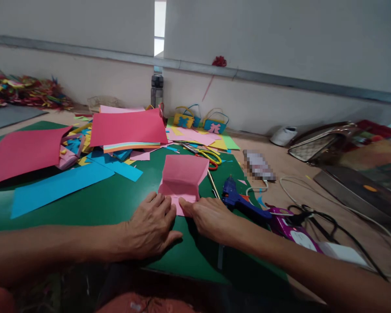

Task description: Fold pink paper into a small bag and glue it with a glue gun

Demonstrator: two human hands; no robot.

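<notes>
A folded sheet of pink paper [183, 176] lies on the green mat, its back part standing up from the creases. My left hand [154, 224] rests at its near left edge, fingers bent together on the paper and thumb out to the side. On the near right part, my right hand [210, 215] presses down with a finger at the crease, the other fingers curled. Right of the paper are yellow-and-red-handled scissors [211, 158], a thin metal tool [213, 184] and a blue glue gun [236, 198].
Left on the green mat [127, 234] lie blue paper strips [61, 187] and red sheets [125, 128] over scraps. Small paper bags [184, 119] stand by the wall. A purple power strip [291, 228], cables, a blurred phone-like object [259, 165] and a handbag [322, 141] occupy the right.
</notes>
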